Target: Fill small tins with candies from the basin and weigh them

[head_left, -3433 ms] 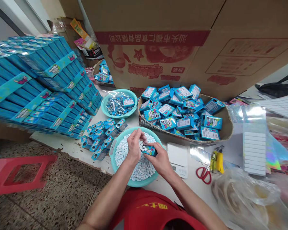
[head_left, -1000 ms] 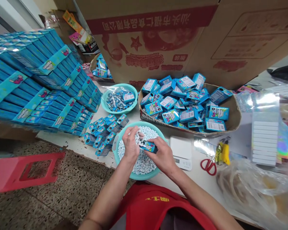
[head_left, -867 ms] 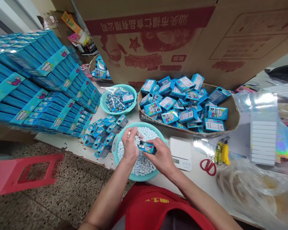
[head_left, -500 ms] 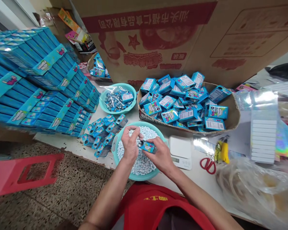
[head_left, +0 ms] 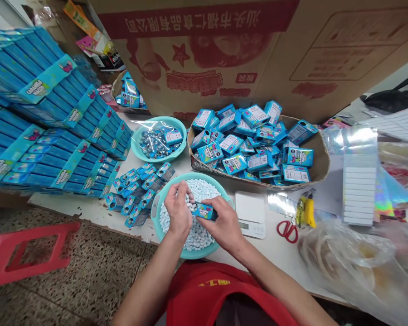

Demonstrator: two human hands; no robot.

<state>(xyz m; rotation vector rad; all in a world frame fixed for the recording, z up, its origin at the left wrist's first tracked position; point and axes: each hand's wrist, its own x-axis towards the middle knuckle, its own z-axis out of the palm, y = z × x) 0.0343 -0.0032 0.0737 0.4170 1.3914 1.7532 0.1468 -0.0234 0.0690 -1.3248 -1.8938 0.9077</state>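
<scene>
My right hand (head_left: 224, 222) grips a small blue candy box (head_left: 204, 210) over a teal basin (head_left: 156, 213) filled with small white candies (head_left: 199, 235). Against the box's open left end, my left hand (head_left: 177, 209) is closed, its fingers pinching white candies. Both hands hover just above the heap in the basin. Left of the basin, several open small boxes (head_left: 136, 192) lie in rows on the table.
A shallow cardboard tray (head_left: 321, 167) holds several blue boxes. A second teal bowl (head_left: 136, 140) holds wrapped pieces. Blue cartons (head_left: 44, 131) are stacked at left. A white scale (head_left: 250, 219), red scissors (head_left: 287, 231), a yellow tool (head_left: 308, 213) and plastic bags (head_left: 347, 267) lie at right. A red stool (head_left: 23, 253) stands on the floor.
My hands stay together over the basin, the left fingers shifting at the box's open end. The view has drifted slightly right and down.
</scene>
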